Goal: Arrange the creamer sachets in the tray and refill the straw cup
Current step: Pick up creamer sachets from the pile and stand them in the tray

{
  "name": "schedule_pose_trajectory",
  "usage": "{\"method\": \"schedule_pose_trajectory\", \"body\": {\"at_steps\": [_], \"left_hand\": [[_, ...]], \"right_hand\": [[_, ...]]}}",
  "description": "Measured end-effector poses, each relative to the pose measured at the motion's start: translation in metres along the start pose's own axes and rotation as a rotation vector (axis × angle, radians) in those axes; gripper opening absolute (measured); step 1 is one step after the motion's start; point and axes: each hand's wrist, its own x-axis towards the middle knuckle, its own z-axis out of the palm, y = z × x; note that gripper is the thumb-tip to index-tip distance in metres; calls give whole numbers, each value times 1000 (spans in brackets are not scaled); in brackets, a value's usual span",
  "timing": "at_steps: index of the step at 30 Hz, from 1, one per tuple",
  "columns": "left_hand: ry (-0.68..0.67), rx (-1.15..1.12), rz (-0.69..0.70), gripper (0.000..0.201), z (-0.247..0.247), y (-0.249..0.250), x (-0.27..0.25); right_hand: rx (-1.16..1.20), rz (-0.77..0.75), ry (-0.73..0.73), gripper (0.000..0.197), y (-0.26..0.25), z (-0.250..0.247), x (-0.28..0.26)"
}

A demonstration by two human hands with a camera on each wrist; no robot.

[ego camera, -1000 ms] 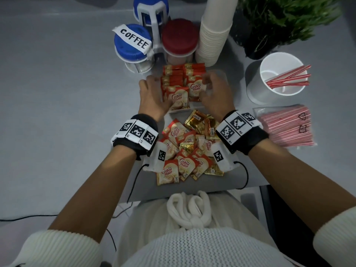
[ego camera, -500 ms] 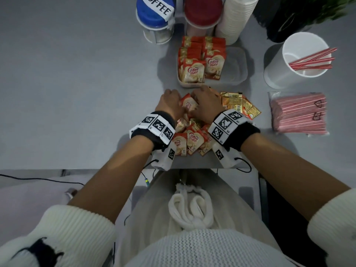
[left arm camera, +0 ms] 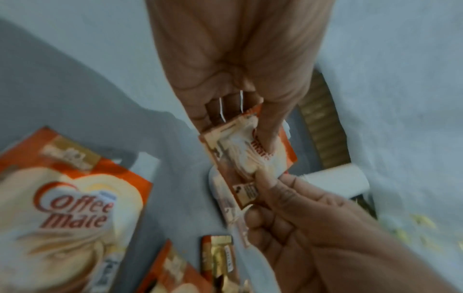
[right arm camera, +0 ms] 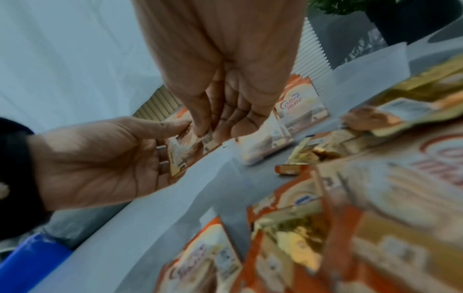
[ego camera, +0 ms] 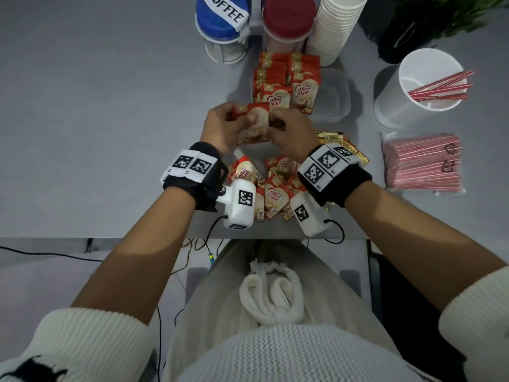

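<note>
Both hands hold a small bunch of red-and-cream creamer sachets (ego camera: 257, 117) just in front of the clear tray (ego camera: 337, 97). My left hand (ego camera: 234, 122) grips the bunch from the left, thumb on top of the creamer sachet (left arm camera: 250, 156). From the right, my right hand (ego camera: 279, 121) pinches its near corner (right arm camera: 190, 154). Two rows of sachets (ego camera: 289, 78) stand in the tray's left half. A loose pile of sachets (ego camera: 272, 188) lies under my wrists. The white straw cup (ego camera: 413, 106) at the right holds a few red-striped straws (ego camera: 440, 88).
A sealed pack of straws (ego camera: 424, 164) lies right of the pile. Behind the tray stand a blue-lidded coffee jar (ego camera: 220, 26), a red-lidded jar (ego camera: 289, 20) and a stack of paper cups (ego camera: 338, 26). A potted plant (ego camera: 407, 34) is far right. Gold sachets (ego camera: 333, 139) lie near my right wrist.
My hands left the tray, dropped onto the loose pile, and have now lifted off it towards the tray with a bunch of sachets held between them.
</note>
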Motion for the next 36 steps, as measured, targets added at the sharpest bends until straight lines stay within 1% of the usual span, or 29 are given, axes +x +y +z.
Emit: {"method": "schedule_pose_trajectory", "body": {"at_steps": [2,3,5,6,8,10,11,12,14,16,18,20,21,23,26,27,28,30,32,36], "left_hand": [[-31,-209,-63,14,-4,1,-4],[-28,-249,-73,12,-7,0,-5],[31,-223,-89,9,-14,-5,-4],[64,-184,-96,8,-18,-8,-3],[103,-115,-108,9,-26,-15,-2],[123,-68,-119,11,-33,-20,-4],[130,-50,-120,10,-36,-22,-4],[140,-32,-123,10,-38,-24,-5],[150,-17,-131,10,-40,-26,-7],[149,-25,-143,12,-42,-27,-9],[147,-44,-155,12,-43,-29,-11],[155,-55,-168,17,-43,-31,-13],[165,-59,-177,19,-43,-31,-14],[190,-71,-196,17,-44,-32,-14],[209,-93,-249,26,-42,-31,-13],[207,-96,-257,27,-40,-31,-12],[194,-107,-260,26,-37,-30,-12],[142,-156,-255,23,-33,-26,-13],[86,-208,-250,24,-29,-22,-13],[-45,-249,-219,9,-24,-18,-19]], "right_hand": [[91,-15,-4,7,-6,2,1],[111,-11,-4,8,-9,3,1],[88,2,-15,13,-11,6,-1],[39,13,-43,15,-11,8,-2],[-106,55,-156,22,-9,11,-6],[-286,87,-318,40,-9,21,-12],[-375,83,-374,47,-8,27,-15],[-448,64,-388,51,-7,33,-17],[-552,26,-360,50,-7,43,-23],[-573,19,-357,53,-8,47,-22],[-522,62,-382,51,-10,45,-18],[-432,93,-366,41,-10,41,-11],[-371,104,-329,34,-10,37,-8],[-232,117,-211,25,-11,28,-4],[-64,122,-32,24,-11,12,3],[-7,135,-10,21,-11,7,4],[62,142,-15,19,-12,4,6],[171,158,-57,28,-15,3,6],[218,175,-85,28,-18,7,3],[309,194,-97,32,-19,15,-4]]}}
